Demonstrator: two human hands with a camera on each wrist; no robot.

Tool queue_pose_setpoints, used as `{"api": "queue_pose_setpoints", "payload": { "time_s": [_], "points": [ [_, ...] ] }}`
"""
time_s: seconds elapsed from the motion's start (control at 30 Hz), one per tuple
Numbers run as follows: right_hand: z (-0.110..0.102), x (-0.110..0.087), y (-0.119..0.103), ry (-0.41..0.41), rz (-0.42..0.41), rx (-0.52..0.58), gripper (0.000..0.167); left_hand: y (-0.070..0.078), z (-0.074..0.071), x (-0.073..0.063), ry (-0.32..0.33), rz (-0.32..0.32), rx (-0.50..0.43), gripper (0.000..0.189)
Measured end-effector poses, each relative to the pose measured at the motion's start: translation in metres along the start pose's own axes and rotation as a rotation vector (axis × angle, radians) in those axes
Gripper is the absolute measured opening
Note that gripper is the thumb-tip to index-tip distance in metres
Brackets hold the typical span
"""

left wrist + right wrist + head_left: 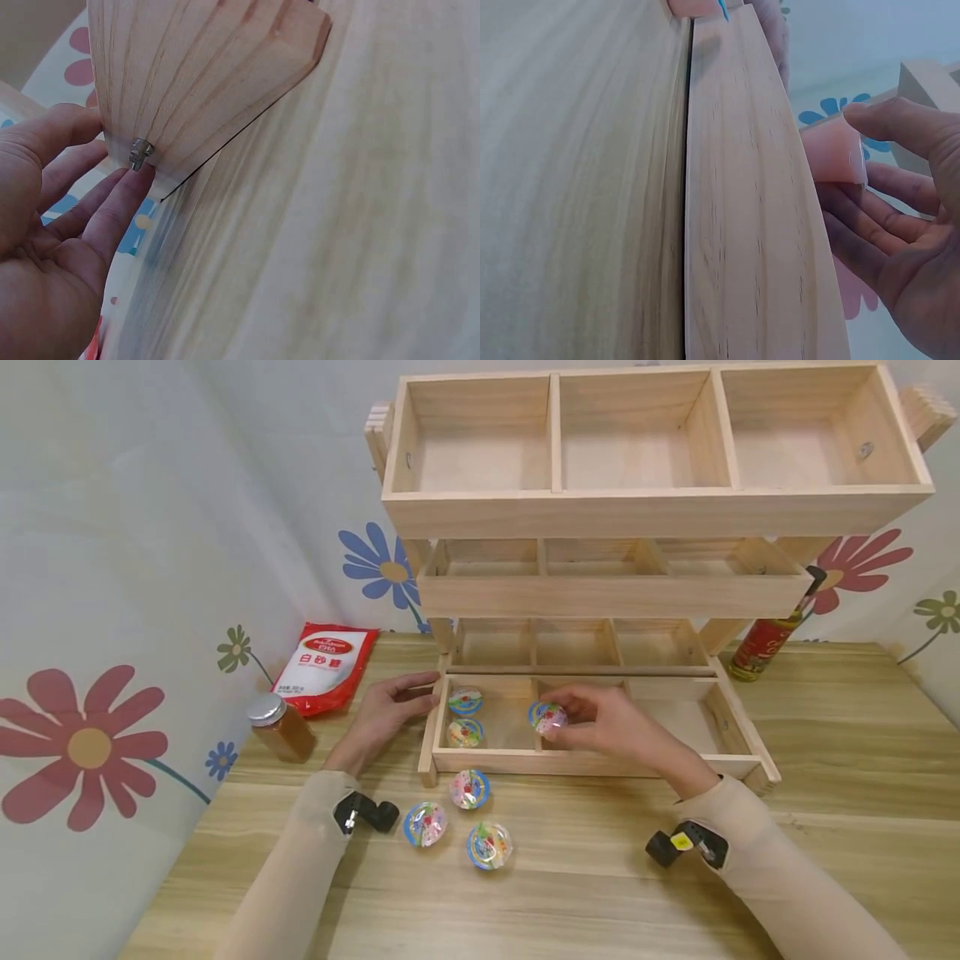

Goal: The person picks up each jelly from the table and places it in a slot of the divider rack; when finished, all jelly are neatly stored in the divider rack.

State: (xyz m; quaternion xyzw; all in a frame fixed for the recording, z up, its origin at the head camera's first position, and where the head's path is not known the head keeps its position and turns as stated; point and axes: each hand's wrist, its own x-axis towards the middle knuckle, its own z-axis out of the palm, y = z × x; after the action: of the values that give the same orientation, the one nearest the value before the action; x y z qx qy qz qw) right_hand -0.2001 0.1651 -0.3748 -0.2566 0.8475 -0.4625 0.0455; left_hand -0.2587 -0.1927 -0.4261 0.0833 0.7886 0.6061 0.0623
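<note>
My right hand holds a pink jelly cup by its edge, over the divider between the left and middle compartments of the rack's bottom tier. From the right wrist, the jelly cup shows its pink side between thumb and fingers. Two jelly cups, one behind the other, sit in the left compartment. Three more, lie on the table in front. With fingers extended, my left hand rests against the left side of the wooden rack, its fingertips near a metal bolt.
Above the bottom tier rise further tiers with compartments, the top one overhanging. A red and white sugar bag and a jar with a silver lid stand at left. Behind the rack's right side is a bottle.
</note>
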Motion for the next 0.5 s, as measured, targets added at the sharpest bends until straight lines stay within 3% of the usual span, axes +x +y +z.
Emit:
{"api": "queue_pose_setpoints", "payload": {
  "time_s": [0.5],
  "points": [
    [-0.008,0.013,0.015,0.065,0.035,-0.074,0.044,0.000,-0.001,0.000,-0.005,0.006,-0.007,0.048]
  ]
}}
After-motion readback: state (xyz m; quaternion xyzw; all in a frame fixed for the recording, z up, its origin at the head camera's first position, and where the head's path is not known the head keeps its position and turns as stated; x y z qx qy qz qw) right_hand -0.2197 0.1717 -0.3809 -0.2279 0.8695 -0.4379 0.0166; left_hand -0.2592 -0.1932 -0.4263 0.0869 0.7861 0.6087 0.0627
